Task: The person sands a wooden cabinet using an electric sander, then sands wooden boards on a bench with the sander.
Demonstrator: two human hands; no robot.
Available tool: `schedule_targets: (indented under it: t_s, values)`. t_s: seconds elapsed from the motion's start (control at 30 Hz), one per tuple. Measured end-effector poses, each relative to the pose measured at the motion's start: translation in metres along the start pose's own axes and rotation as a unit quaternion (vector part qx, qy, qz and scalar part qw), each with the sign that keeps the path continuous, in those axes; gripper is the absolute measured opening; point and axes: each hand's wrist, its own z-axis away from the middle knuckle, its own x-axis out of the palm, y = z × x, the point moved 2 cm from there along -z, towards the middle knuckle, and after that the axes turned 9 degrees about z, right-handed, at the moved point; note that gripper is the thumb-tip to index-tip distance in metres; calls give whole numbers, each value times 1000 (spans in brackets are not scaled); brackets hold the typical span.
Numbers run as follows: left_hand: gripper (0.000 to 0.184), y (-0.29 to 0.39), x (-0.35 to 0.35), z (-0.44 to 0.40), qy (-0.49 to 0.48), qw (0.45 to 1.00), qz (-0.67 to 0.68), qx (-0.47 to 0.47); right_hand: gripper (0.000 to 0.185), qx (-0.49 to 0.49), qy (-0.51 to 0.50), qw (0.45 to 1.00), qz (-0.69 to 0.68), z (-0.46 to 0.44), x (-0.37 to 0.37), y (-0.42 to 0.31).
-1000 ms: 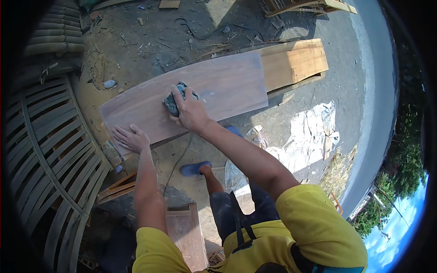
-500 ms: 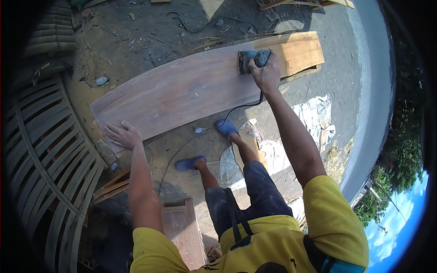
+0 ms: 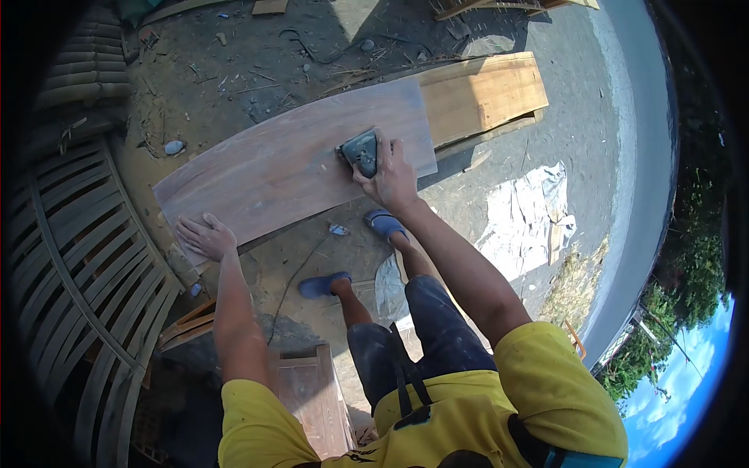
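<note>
A dusty reddish-brown wooden panel [image 3: 273,160] with a curved far edge lies across a lighter wooden board [image 3: 484,93], which sticks out on the right. My right hand [image 3: 388,176] is wrapped round a dark teal power sander [image 3: 360,152], which rests on the panel right of its middle. At the panel's near left corner my left hand [image 3: 206,236] lies flat on the surface, fingers spread, with nothing in it.
Slatted bamboo furniture [image 3: 86,288] stands at the left. A wooden piece [image 3: 312,398] lies below, near my legs. White cloth [image 3: 527,218] is spread on the ground at the right, before the road [image 3: 644,156]. A cord [image 3: 295,277] runs past my feet.
My right hand first carried the sander right to the panel's far right end, then back left to right of the middle. My left hand has stayed on the near left corner.
</note>
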Motion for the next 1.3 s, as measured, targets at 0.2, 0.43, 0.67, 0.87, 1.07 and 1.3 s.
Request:
schedule_targets:
  t_s: [0.2,0.43,0.67,0.87,1.07,1.3]
  values:
    - [94,-6,-10,-12,-85,994,-58,-25,85,49,157,985,56,-33,-34,109]
    - [104,-11,-12,-22,-214,972,-79,-49,90,44,85,995,8,6,2,16]
    - [104,1,-34,-33,-205,977,-54,35,100,-50,-37,998,-1,54,47,-66]
    - [125,113,-47,-91,-303,900,6,314,100,83,11,996,-13,32,18,-16]
    - [124,177,-36,-126,-452,845,-115,264,94,200,93,975,-29,32,-51,93]
    - [103,180,-109,-136,-433,855,-111,263,78,402,96,909,-52,232,-105,213]
